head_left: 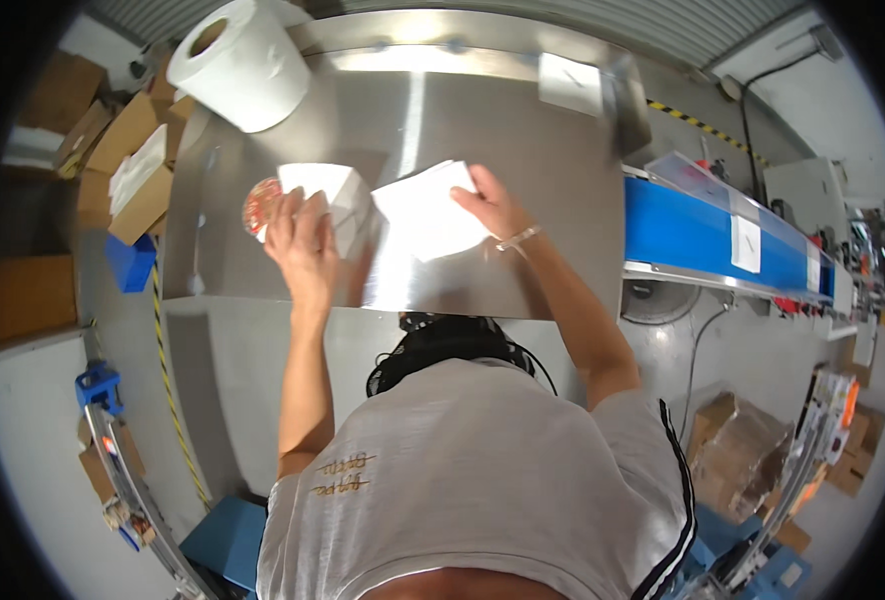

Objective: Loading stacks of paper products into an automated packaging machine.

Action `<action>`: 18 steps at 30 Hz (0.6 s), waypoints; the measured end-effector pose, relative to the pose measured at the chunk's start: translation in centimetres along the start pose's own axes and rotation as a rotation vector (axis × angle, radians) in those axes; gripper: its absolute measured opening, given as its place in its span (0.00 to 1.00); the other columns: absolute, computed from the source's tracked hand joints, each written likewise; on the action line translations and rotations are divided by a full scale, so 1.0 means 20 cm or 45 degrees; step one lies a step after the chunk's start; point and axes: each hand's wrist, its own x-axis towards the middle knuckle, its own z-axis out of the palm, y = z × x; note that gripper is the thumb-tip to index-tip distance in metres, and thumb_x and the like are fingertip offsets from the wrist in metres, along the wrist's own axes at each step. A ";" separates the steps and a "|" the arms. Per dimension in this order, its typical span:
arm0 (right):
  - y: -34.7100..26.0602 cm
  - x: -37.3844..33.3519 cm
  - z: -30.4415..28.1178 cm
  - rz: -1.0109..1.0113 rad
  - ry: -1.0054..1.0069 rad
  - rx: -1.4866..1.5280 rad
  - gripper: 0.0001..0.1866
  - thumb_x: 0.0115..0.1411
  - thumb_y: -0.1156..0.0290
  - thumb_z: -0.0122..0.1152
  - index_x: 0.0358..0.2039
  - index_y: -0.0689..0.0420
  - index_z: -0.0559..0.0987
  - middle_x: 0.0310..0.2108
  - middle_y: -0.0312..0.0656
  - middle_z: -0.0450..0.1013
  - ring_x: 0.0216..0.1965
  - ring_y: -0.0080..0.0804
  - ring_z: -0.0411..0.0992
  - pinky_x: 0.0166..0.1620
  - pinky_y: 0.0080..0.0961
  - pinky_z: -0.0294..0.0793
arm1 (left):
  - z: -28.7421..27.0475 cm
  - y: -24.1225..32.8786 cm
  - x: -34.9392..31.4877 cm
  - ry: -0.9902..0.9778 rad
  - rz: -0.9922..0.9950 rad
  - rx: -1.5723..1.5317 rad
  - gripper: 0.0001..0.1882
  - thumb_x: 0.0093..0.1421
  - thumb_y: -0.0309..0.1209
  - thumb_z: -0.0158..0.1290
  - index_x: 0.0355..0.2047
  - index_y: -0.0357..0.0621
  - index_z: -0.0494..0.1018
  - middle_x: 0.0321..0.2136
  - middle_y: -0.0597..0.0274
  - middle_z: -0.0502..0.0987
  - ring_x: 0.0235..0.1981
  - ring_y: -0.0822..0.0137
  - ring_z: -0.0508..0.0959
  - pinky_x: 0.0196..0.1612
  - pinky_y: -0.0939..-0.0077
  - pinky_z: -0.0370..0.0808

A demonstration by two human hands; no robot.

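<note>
Now | left hand atop stack, grip unclear | right hand pinching sheet | lettered shirt

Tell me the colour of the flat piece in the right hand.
White; the flat piece shows best in the head view.

One left hand and one right hand are holding white pieces, too blurred to count. One table is bearing one roll; one red disc and one blue belt are also showing.
</note>
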 end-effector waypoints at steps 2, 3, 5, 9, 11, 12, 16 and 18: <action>0.31 -0.08 -0.25 0.035 0.365 -0.165 0.15 0.58 0.60 0.60 0.37 0.59 0.73 0.29 0.34 0.67 0.30 0.19 0.63 0.33 0.21 0.66 | -0.02 0.04 0.03 -0.041 -0.013 0.002 0.17 0.54 0.24 0.55 0.46 0.49 0.75 0.50 0.57 0.71 0.56 0.55 0.66 0.58 0.57 0.56; 0.28 -0.16 -0.37 0.221 0.465 -0.257 0.15 0.58 0.61 0.61 0.37 0.59 0.73 0.30 0.34 0.67 0.30 0.20 0.64 0.34 0.22 0.66 | -0.03 0.04 0.01 -0.029 -0.039 0.014 0.18 0.53 0.22 0.54 0.45 0.49 0.75 0.49 0.57 0.72 0.55 0.55 0.66 0.58 0.58 0.57; 0.66 -0.35 -0.88 -0.070 0.678 -0.992 0.07 0.59 0.66 0.58 0.35 0.55 0.77 0.23 0.34 0.66 0.25 0.22 0.62 0.29 0.23 0.65 | -0.01 0.05 0.02 -0.023 -0.015 -0.040 0.17 0.53 0.22 0.54 0.45 0.49 0.75 0.49 0.57 0.72 0.56 0.55 0.66 0.58 0.58 0.57; 0.34 -0.56 -1.23 0.202 1.184 -1.095 0.20 0.57 0.55 0.61 0.38 0.60 0.77 0.26 0.45 0.75 0.26 0.35 0.71 0.35 0.32 0.72 | 0.01 0.03 0.00 -0.022 -0.025 -0.065 0.16 0.52 0.21 0.54 0.42 0.48 0.77 0.48 0.58 0.72 0.55 0.55 0.67 0.57 0.58 0.58; 0.43 -0.66 -1.47 0.049 1.269 -1.774 0.31 0.52 0.46 0.63 0.49 0.55 0.73 0.43 0.53 0.73 0.44 0.48 0.70 0.47 0.39 0.70 | 0.01 0.06 0.02 -0.012 -0.046 -0.084 0.15 0.51 0.20 0.55 0.39 0.48 0.78 0.48 0.59 0.73 0.55 0.56 0.67 0.57 0.57 0.58; 0.35 -0.60 -1.35 0.146 1.347 -1.928 0.33 0.51 0.46 0.63 0.51 0.55 0.71 0.46 0.53 0.71 0.47 0.50 0.69 0.48 0.41 0.69 | 0.01 0.05 0.02 -0.009 -0.048 -0.081 0.15 0.50 0.20 0.55 0.39 0.47 0.78 0.48 0.59 0.73 0.55 0.56 0.67 0.57 0.57 0.58; 0.22 -0.27 -0.96 -0.356 0.793 -1.311 0.28 0.48 0.59 0.66 0.47 0.58 0.71 0.45 0.49 0.70 0.48 0.49 0.67 0.50 0.40 0.67 | -0.02 0.07 0.03 -0.031 -0.073 -0.098 0.15 0.49 0.19 0.55 0.38 0.48 0.78 0.51 0.59 0.71 0.57 0.52 0.64 0.60 0.55 0.54; -0.01 -0.07 -0.41 -0.346 0.479 -1.130 0.22 0.48 0.67 0.67 0.44 0.55 0.74 0.45 0.48 0.70 0.46 0.49 0.69 0.48 0.39 0.70 | -0.03 0.06 0.03 -0.033 -0.043 -0.097 0.15 0.49 0.19 0.55 0.37 0.48 0.78 0.52 0.58 0.70 0.58 0.50 0.63 0.60 0.54 0.52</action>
